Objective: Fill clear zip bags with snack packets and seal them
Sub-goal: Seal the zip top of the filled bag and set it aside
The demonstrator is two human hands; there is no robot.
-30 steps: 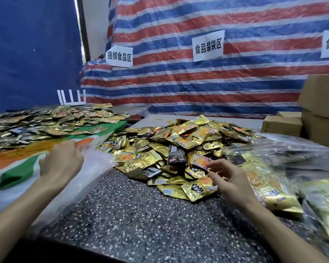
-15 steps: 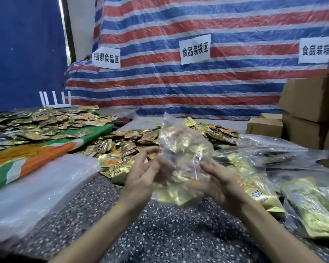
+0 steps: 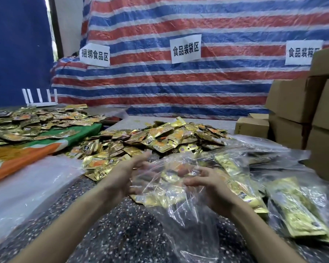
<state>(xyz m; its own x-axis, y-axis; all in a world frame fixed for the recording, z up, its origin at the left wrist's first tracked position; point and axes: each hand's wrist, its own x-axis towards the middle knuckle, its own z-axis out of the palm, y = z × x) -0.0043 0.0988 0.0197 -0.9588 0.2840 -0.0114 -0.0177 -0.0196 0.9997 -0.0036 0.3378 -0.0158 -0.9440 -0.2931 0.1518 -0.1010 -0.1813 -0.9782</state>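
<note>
Left hand [image 3: 126, 176] is kept wide, fingers spread and nearly straight, laid against the left side of a clear bag [image 3: 186, 215]; no grip is seen on that side. Right hand [image 3: 207, 184] is curled into the bag's right side, with the film pinched under the fingertips. Bag is held between both hands over the table [image 3: 122, 238], its loose end hanging toward the camera; whether that end rests on the table cannot be told. Gold packets are seen through the film, count unreadable due to blur. Snack packets [image 3: 160, 137] are piled loose on the table just behind the hands. Filled bags [image 3: 298, 213] are laid to the right, overlapping, with the nearest just beside the right wrist. Plastic sheet [image 3: 27, 188] is spread at left, near the left forearm. Second pile [image 3: 27, 122] is heaped on a green and orange cloth [image 3: 80, 132] further left. Cardboard boxes [image 3: 292, 103] are stacked at far right. Striped tarp [image 3: 179, 88] is hung behind, with white signs [image 3: 186, 48] fixed on it.
</note>
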